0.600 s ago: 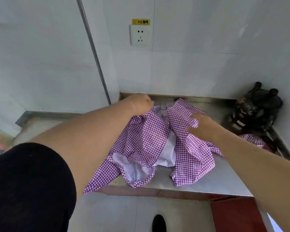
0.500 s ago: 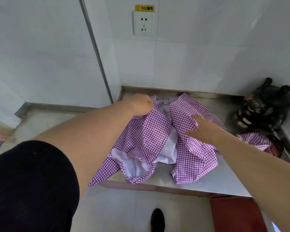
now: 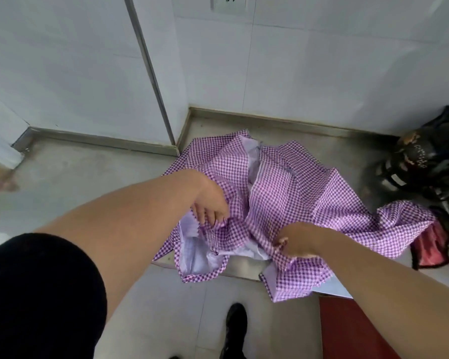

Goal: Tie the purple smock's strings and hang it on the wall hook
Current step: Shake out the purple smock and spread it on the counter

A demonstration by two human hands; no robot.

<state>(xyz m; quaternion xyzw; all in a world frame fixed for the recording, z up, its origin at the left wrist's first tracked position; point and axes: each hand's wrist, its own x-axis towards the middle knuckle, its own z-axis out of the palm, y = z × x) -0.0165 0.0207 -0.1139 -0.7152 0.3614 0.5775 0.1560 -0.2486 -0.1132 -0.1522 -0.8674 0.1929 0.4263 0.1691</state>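
The purple-and-white checked smock [image 3: 290,187] lies crumpled on a steel counter [image 3: 94,174] in the wall corner, with its pale lining showing and its lower edge hanging over the front. My left hand [image 3: 210,203] grips a fold on the smock's left side. My right hand [image 3: 300,239] pinches the cloth near the front edge, right of the middle. I cannot pick out the strings among the folds. No wall hook is in view.
A dark bundle of straps and gear [image 3: 425,161] sits at the counter's right end, beside a red cloth [image 3: 430,250]. A wall socket [image 3: 230,3] is high on the back wall. A metal strip [image 3: 151,73] runs down the wall corner. A black shoe [image 3: 233,330] stands on the floor below.
Both hands have slid toward me along the smock and gathered the cloth nearer the counter's front edge. The camera has tilted downward, so the socket now sits at the top of the frame.
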